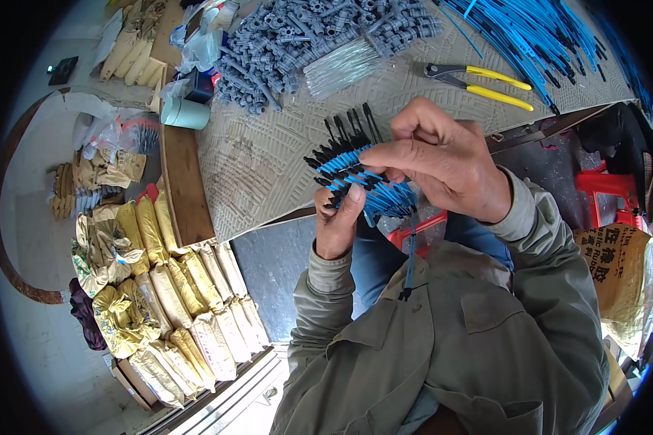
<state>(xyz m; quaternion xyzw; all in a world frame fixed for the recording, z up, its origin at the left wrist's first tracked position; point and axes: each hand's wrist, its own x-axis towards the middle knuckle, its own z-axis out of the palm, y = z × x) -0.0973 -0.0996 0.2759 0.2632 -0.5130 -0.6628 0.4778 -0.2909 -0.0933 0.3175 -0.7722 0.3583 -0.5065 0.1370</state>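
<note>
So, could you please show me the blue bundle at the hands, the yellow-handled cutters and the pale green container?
Blue bundle (pixel 339 162): head view, on its upper blue strips.
Yellow-handled cutters (pixel 495 76): head view, on the upper handle.
Pale green container (pixel 184 114): head view, on its side wall.

Bundle (pixel 393 200) in left hand (pixel 337 230), pliers (pixel 487 93) on table (pixel 250 170)
</note>
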